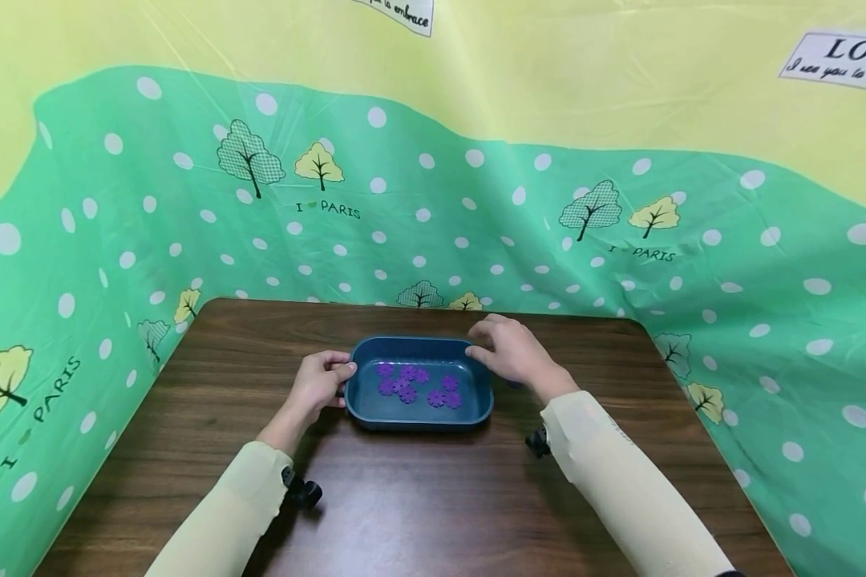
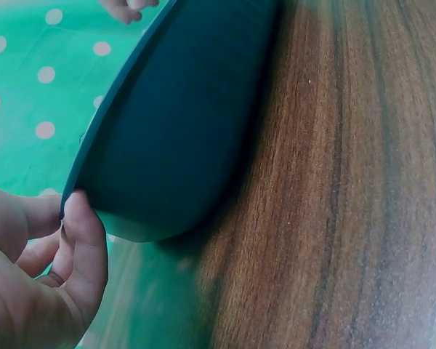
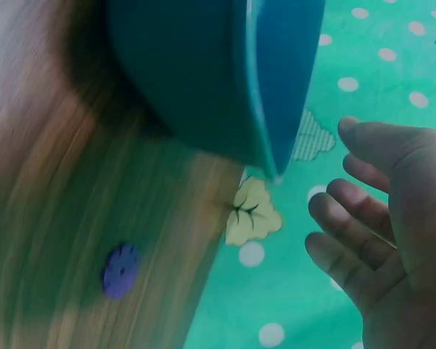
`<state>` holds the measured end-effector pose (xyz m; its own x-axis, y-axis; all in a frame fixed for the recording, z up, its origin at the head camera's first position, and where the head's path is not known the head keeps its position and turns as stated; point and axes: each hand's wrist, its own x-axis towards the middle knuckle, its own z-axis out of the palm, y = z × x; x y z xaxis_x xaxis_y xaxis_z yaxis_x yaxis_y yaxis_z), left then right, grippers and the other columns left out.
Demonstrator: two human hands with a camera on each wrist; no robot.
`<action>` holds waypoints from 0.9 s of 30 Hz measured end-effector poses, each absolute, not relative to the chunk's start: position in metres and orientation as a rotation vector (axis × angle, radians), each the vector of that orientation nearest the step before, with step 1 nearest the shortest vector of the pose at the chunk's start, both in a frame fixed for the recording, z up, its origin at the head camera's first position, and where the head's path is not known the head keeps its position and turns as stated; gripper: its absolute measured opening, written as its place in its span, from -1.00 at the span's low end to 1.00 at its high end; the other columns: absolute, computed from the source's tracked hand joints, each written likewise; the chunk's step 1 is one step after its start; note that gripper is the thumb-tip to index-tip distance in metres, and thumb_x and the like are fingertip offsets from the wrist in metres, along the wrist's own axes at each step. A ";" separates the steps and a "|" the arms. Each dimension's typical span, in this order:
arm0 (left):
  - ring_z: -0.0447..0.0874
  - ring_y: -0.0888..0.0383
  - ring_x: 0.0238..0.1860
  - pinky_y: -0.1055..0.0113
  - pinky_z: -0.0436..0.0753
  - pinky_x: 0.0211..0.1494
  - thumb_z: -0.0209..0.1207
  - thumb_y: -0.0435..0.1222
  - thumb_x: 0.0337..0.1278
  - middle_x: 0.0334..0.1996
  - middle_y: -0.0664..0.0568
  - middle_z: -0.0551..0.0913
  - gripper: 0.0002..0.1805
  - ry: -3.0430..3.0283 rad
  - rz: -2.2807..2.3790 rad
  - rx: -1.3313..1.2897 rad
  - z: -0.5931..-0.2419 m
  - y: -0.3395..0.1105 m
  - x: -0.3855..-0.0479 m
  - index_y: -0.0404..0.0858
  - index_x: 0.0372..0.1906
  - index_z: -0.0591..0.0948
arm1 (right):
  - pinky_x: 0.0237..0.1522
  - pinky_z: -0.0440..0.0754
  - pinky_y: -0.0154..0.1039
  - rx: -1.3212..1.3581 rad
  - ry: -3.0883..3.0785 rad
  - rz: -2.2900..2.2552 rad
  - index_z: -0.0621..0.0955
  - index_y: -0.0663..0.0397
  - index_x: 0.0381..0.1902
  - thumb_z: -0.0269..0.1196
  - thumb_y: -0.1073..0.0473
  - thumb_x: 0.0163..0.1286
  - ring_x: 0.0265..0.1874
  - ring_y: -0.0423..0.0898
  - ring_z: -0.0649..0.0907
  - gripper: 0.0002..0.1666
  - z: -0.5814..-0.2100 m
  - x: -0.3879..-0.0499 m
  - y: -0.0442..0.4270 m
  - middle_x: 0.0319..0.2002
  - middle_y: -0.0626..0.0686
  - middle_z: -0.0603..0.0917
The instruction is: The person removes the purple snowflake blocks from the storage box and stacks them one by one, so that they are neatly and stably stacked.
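Observation:
A dark blue rectangular dish (image 1: 418,423) with rounded corners stands on the table in the head view. Inside it lie several small purple flower-shaped pieces (image 1: 407,394). My left hand (image 1: 319,380) pinches the dish's left rim between thumb and fingers, as the left wrist view (image 2: 54,254) also shows. Over the dish's right end hovers my right hand (image 1: 508,350), its fingers loosely bent and apart, holding nothing. In the right wrist view a single purple flower piece (image 3: 121,270) lies on the table outside the dish; in the head view my right hand mostly covers it.
The dark wood-grain table (image 1: 433,513) reaches back to a green and yellow cloth (image 1: 418,192) with dots and trees, hanging behind and at both sides. Small black devices sit on the left wrist (image 1: 303,490) and the right wrist (image 1: 538,441).

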<state>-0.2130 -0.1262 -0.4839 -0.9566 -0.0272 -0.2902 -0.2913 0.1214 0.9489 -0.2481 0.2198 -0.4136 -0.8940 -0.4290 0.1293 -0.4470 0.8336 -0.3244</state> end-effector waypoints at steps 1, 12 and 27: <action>0.52 0.09 -0.38 0.27 0.73 -0.50 0.21 -0.32 0.46 -0.22 -0.07 0.54 -0.63 2.191 1.932 -0.319 -0.484 -0.126 -0.213 -0.38 0.24 0.57 | -0.04 0.72 -0.01 0.712 -2.956 0.551 0.72 0.04 0.07 0.38 -0.02 0.42 -0.10 -0.03 0.71 -0.63 -0.414 -0.248 0.216 -0.02 0.03 0.70; 0.54 0.09 -0.38 0.26 0.74 -0.48 0.20 -0.30 0.46 -0.19 -0.10 0.56 -0.64 2.192 1.927 -0.320 -0.486 -0.126 -0.213 -0.37 0.23 0.57 | -0.09 0.73 -0.10 0.750 -2.956 0.616 0.72 0.00 0.07 0.42 -0.10 0.36 -0.16 -0.07 0.72 -0.57 -0.431 -0.243 0.173 -0.01 -0.04 0.70; 0.52 0.12 -0.44 0.29 0.72 -0.50 0.20 -0.31 0.46 -0.21 -0.05 0.54 -0.62 2.160 1.938 -0.327 -0.483 -0.126 -0.213 -0.36 0.26 0.55 | 0.07 0.70 -0.06 0.803 -3.093 0.561 0.72 -0.09 0.11 0.41 -0.13 0.37 -0.06 -0.11 0.68 -0.56 -0.457 -0.236 0.131 0.00 -0.05 0.72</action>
